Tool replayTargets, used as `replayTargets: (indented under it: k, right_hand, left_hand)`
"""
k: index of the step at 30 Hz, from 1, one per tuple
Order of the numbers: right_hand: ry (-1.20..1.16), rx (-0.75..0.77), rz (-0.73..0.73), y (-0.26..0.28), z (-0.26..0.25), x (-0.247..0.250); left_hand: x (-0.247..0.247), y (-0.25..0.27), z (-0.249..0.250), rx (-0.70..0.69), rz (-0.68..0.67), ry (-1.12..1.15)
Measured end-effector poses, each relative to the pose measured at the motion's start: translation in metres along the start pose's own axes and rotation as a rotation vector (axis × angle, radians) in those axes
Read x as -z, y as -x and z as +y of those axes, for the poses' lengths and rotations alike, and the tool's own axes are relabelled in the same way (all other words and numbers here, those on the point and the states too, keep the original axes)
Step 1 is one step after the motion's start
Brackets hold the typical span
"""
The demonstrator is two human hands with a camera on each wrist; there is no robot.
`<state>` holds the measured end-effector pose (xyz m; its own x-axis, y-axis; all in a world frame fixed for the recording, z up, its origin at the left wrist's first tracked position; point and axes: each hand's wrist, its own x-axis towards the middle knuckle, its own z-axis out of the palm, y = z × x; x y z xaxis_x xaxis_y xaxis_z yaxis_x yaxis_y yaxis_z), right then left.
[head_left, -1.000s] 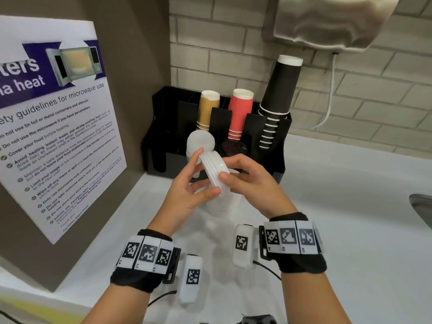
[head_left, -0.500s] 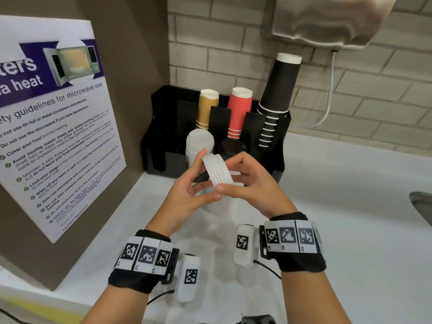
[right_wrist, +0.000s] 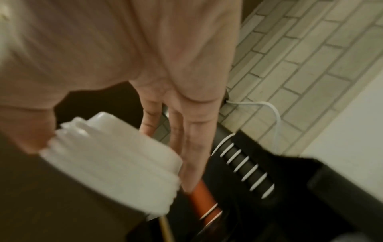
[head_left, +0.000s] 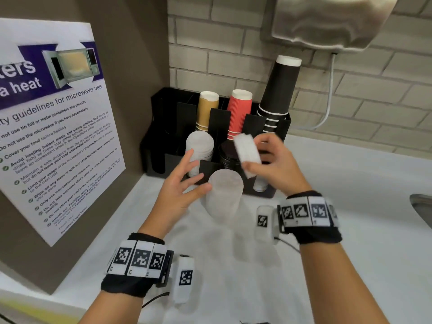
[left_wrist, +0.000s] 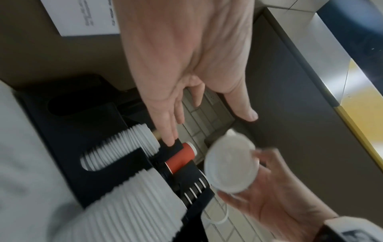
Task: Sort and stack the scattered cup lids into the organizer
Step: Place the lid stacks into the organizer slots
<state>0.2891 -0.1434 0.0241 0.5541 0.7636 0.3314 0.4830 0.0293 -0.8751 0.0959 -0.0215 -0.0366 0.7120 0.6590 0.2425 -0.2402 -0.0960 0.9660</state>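
Note:
My right hand [head_left: 259, 155] pinches a short stack of white cup lids [head_left: 247, 152] between thumb and fingers, tilted, just in front of the black organizer [head_left: 159, 136]. The right wrist view shows the same held lids [right_wrist: 116, 160] blurred under my thumb. My left hand [head_left: 194, 174] is open with fingers spread and holds nothing. Its thumb lies by the top of a tall stack of white lids [head_left: 224, 197] on the counter. One organizer slot holds a stack of white lids [head_left: 199, 146], and the slot beside it holds black lids [head_left: 228, 157].
Tan cups [head_left: 207, 111], red cups [head_left: 238, 113] and black cups [head_left: 278, 90] stand upside down in the organizer's back slots. A brown wall with a microwave poster [head_left: 53, 127] closes the left side. A sink edge [head_left: 420, 204] shows at the right of the white counter [head_left: 350, 183].
Both hands held the short lid stack together before. Now my left hand has let go and opened, and my right hand has carried the lids up and right toward the organizer.

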Motion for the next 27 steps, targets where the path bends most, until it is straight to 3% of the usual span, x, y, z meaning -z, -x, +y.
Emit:
replayTargets:
  k: [3, 5, 10, 20, 27]
  right_hand:
    - [0.184, 0.042, 0.18, -0.034, 0.016, 0.031]
    - [0.264, -0.019, 0.203, -0.05, 0.031, 0.044]
    - [0.563, -0.182, -0.004, -0.068, 0.071, 0.046]
    - [1.304, -0.115, -0.316, -0.07, 0.085, 0.025]
    - [1.567, -0.102, -0.355, -0.064, 0.101, 0.005]
  left_hand:
    - [0.012, 0.003, -0.001, 0.013, 0.089, -0.037]
    - [0.017, 0.005, -0.002, 0.012, 0.144, -0.055]
    - [0.022, 0.007, -0.008, 0.029, 0.199, -0.078]
    - [0.026, 0.005, -0.013, 0.032, 0.227, -0.08]
    - [0.028, 0.004, -0.015, 0.023, 0.22, -0.065]
